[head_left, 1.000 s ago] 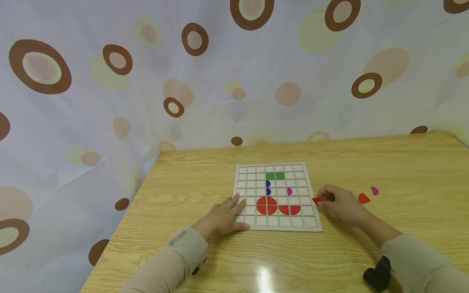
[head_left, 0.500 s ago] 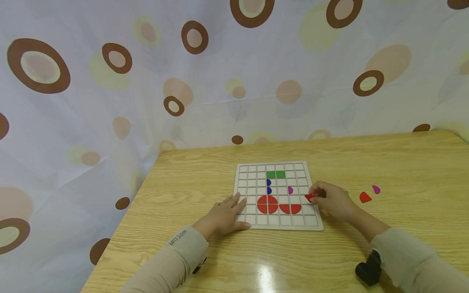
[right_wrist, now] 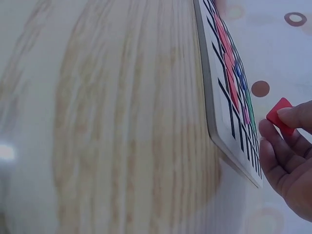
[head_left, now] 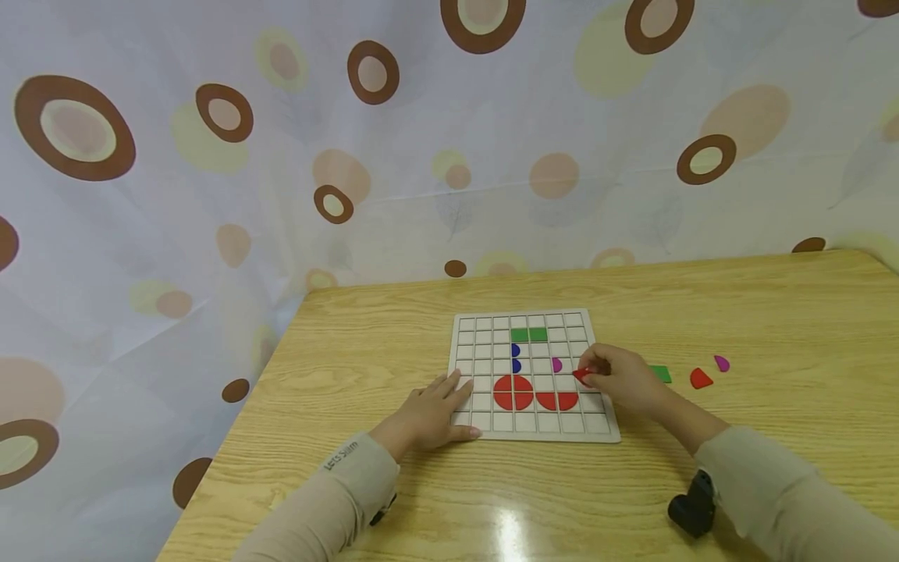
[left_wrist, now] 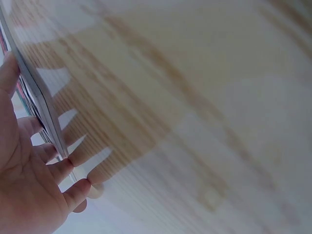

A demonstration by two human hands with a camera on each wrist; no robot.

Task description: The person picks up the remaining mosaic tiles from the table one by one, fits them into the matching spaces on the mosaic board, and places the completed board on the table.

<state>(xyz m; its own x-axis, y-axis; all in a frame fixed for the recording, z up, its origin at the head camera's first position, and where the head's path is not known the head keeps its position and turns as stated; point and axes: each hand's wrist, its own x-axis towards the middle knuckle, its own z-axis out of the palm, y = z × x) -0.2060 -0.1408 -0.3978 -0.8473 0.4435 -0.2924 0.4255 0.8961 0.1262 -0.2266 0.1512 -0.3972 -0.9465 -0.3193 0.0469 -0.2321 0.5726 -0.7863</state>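
Before a circle-patterned backdrop (head_left: 253,47), a wood-grained surface (head_left: 379,336) bears a thin, gridded white board (head_left: 502,423), apparently steadied by a left hand (head_left: 428,414), fingers extended; the right hand (head_left: 623,378) pinches a flat red piece (right_wrist: 276,107) over its right side, a grip likely suiting its smallness.

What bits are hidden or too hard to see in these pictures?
Head view: part of the board, covered by the left hand.
Right wrist view: part of the held red piece, covered by the right hand.
Head view: the left end of the loose green piece, seemingly behind the right hand.
Left wrist view: the board's top, nearly edge-on, blurred and cut off by the picture's left edge.
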